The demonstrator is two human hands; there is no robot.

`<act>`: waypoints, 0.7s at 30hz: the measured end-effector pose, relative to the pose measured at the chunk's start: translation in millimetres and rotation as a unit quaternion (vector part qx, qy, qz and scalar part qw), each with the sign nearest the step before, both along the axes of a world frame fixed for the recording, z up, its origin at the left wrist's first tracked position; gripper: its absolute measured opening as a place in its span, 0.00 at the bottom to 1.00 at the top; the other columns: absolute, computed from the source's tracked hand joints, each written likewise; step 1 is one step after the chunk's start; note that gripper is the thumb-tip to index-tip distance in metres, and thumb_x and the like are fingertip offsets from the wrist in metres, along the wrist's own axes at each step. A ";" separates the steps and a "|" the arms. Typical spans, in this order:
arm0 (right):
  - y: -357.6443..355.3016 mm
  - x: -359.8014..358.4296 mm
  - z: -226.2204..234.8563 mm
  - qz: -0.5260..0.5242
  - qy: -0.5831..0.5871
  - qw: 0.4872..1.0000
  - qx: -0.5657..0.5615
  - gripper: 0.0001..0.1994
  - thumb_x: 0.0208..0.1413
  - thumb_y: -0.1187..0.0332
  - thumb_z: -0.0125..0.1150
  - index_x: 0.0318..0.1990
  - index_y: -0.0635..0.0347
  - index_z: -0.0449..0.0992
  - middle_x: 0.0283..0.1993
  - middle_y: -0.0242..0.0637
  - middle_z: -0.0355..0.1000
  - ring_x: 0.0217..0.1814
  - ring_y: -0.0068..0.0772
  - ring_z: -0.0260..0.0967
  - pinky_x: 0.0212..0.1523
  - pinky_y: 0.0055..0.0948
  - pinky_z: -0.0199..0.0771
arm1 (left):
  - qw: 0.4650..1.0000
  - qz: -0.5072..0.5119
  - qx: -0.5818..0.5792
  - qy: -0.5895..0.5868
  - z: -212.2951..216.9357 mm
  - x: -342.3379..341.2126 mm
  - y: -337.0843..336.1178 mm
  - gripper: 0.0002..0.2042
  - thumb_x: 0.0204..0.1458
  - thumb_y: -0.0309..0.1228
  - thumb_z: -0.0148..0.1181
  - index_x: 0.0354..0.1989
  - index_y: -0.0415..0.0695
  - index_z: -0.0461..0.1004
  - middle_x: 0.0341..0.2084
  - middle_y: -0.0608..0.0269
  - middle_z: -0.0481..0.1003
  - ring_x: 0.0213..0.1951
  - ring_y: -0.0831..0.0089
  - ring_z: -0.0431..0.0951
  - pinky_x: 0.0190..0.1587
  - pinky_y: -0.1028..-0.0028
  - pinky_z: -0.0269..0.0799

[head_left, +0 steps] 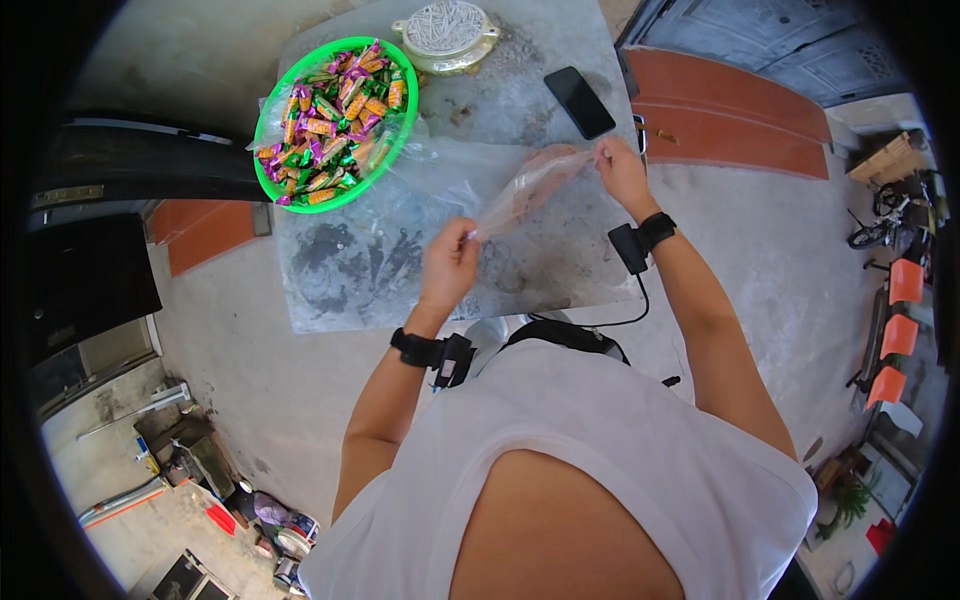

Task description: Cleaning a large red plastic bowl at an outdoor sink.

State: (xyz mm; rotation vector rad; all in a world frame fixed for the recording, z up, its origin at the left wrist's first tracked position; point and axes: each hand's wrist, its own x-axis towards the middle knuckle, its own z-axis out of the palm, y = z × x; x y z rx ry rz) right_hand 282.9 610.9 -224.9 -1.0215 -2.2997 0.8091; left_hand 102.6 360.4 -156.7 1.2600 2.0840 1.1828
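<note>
Bare slab (400,270) free near left; green basket (335,125), dish (446,35), phone (579,102) crowd far edge.

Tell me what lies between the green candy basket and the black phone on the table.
In the head view, between the green basket and the phone lies bare grey tabletop with crumpled clear plastic.

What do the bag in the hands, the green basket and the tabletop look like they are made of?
Bag: thin clear plastic film, glossy and crinkled; the table shows through it. It is stretched between the left hand and right hand.
Green basket: probably moulded plastic, with a bright uniform colour and smooth rim.
Tabletop: seems stone or concrete, matte grey, mottled with dark stains.
</note>
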 end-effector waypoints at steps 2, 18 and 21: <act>3.0 -10.0 22.7 -0.007 0.038 0.999 -0.026 0.03 0.44 0.76 0.51 0.27 0.58 0.66 0.28 0.43 0.64 0.32 0.49 0.64 0.30 0.37 0.63 | 0.995 0.017 0.088 -0.040 11.1 -14.7 -3.7 0.04 0.45 0.22 0.53 0.30 0.42 0.65 0.18 0.64 0.66 0.21 0.77 0.66 0.25 0.79 0.63; -0.4 -67.0 163.2 0.070 0.191 0.977 0.068 0.03 0.48 0.71 0.54 0.30 0.60 0.69 0.24 0.33 0.66 0.27 0.24 0.65 0.29 0.22 0.64 | 0.937 0.089 0.303 -0.151 120.0 -69.9 -22.5 0.04 0.50 0.23 0.50 0.31 0.41 0.61 0.23 0.66 0.68 0.28 0.80 0.70 0.35 0.79 0.68; -14.2 -74.0 196.1 0.099 0.191 0.977 0.007 0.01 0.50 0.75 0.50 0.31 0.61 0.67 0.28 0.27 0.61 0.29 0.17 0.60 0.30 0.18 0.61 | 0.935 0.081 0.313 -0.144 136.0 -76.9 -29.4 0.05 0.50 0.23 0.51 0.33 0.41 0.62 0.25 0.63 0.71 0.28 0.78 0.72 0.35 0.79 0.69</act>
